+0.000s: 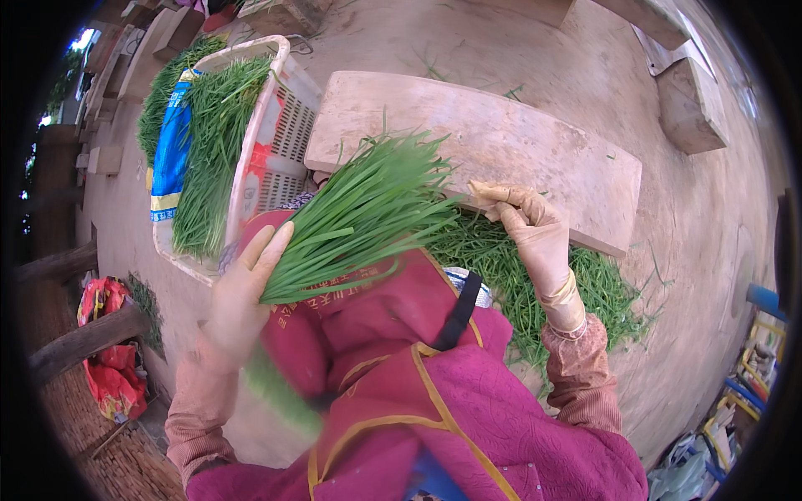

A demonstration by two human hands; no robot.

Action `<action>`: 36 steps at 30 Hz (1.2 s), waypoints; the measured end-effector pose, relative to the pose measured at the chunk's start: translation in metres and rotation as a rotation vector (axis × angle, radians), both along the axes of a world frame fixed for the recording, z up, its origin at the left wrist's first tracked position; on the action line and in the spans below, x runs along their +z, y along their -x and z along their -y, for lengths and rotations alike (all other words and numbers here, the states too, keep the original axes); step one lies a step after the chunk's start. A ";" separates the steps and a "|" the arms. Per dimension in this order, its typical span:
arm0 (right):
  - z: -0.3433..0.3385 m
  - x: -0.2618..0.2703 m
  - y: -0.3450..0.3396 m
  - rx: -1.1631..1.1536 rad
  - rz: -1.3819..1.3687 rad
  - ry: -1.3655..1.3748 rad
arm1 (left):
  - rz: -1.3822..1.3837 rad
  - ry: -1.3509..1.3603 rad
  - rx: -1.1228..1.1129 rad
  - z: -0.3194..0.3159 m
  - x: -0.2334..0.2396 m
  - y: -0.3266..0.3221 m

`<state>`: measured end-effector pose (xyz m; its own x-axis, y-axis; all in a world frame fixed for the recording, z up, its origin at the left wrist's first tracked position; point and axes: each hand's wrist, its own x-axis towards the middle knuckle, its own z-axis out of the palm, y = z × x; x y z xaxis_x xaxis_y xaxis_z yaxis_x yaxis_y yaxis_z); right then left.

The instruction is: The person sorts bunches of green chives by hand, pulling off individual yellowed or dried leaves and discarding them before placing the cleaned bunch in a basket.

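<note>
My left hand [241, 297], in a thin pale glove, holds a fanned bunch of long green leaves, likely garlic chives [363, 219], by its lower end. The bunch crosses in front of my maroon apron [357, 325], its tips pointing away and to the right. Also gloved, my right hand [529, 228] is just right of those tips, over the near edge of a low wooden bench [476, 138]. Its fingers are bent in towards the thumb; whether a leaf sits between them is hidden. Beneath it, a loose heap of green leaves [539, 294] covers the ground.
A white plastic crate [291, 141] at the left holds more leaf bunches [222, 138] and a blue printed sack [172, 147]. Wooden poles [94, 341] and a red bag [116, 376] are at the lower left. A wooden block stool [689, 106] stands far right.
</note>
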<state>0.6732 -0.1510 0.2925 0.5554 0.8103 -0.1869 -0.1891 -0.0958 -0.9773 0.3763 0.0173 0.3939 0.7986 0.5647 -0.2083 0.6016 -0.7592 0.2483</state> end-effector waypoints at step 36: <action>-0.007 -0.005 0.014 0.033 0.277 0.033 | -0.045 -0.077 -0.013 -0.002 -0.027 0.049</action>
<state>0.6597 -0.1441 0.2875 0.5621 0.8250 -0.0581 0.0887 -0.1300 -0.9875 0.3278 0.0190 0.3665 0.7965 0.5703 -0.2009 0.6011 -0.7825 0.1621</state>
